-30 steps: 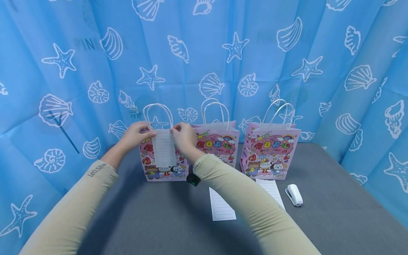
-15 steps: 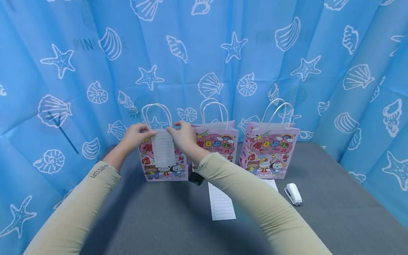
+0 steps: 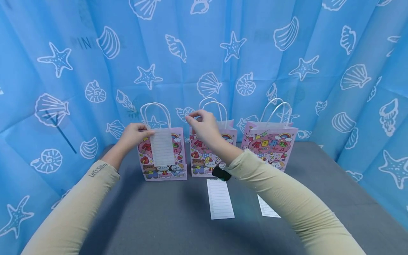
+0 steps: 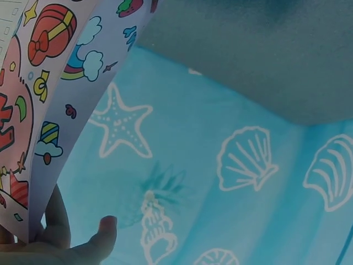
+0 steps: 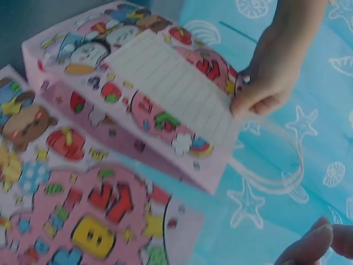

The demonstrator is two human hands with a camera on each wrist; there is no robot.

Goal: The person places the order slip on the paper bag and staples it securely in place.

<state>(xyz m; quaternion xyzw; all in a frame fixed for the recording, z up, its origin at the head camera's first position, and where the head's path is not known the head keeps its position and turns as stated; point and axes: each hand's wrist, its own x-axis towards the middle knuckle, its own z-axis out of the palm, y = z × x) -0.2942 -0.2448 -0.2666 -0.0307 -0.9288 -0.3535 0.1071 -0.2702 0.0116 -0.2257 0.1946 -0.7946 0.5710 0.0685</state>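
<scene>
My left hand (image 3: 134, 136) pinches a lined white paper slip (image 3: 162, 147) against the top edge of the left pink gift bag (image 3: 179, 156). The slip hangs down the bag's printed front, below its white handles. In the left wrist view, the fingers (image 4: 102, 237) reach around the bag's top corner. The right wrist view shows the thumb on the slip (image 5: 174, 83). My right hand (image 3: 207, 129) is off the left bag, in front of the middle gift bag (image 3: 199, 156). Its fingers are loosely bent with nothing visible between them.
The right gift bag (image 3: 271, 145) stands beside the middle one, partly behind my right sleeve. Two more lined slips lie on the grey table (image 3: 153, 219): one paper slip (image 3: 220, 200) in front of the middle bag, another paper slip (image 3: 267, 209) partly under the sleeve. A blue curtain (image 3: 204, 46) hangs behind.
My right hand has let go of the slip's top right corner and moved right and slightly up. My left hand keeps its hold. The white stapler is now hidden behind the right arm.
</scene>
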